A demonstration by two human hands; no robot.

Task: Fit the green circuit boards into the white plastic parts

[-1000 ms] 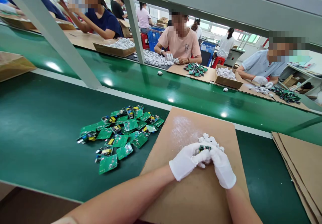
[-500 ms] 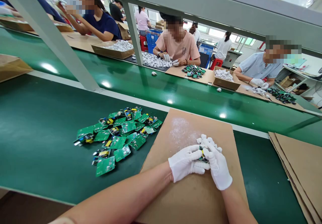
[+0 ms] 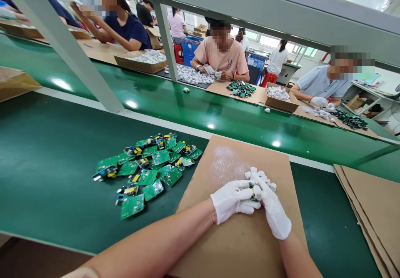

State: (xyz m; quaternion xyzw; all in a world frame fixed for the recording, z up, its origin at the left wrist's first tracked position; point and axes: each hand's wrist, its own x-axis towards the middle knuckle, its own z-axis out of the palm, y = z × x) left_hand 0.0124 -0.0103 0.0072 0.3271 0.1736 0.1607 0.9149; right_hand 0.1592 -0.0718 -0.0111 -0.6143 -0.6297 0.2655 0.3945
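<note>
Left glove: the left hand [image 3: 229, 203] is curled, and a circuit board [image 3: 252, 191] is gripped in its fingers.
Right glove: the right hand [image 3: 275, 214] is set against the board's right side; whether its fingers are closed on it or only rested there cannot be told.
Gripped board: it is held above the cardboard sheet [image 3: 237, 244], mostly hidden by the gloves (only a yellow part and dark green slivers are seen).
White lumps [image 3: 253, 170]: these are clustered just beyond the fingers, partly covered by the right hand.
Board pile [image 3: 148, 176]: it is heaped on the green table [image 3: 62, 153] to the left, its lower boards overlapped.
Cardboard stack [image 3: 375, 211]: it is cut off at right.
</note>
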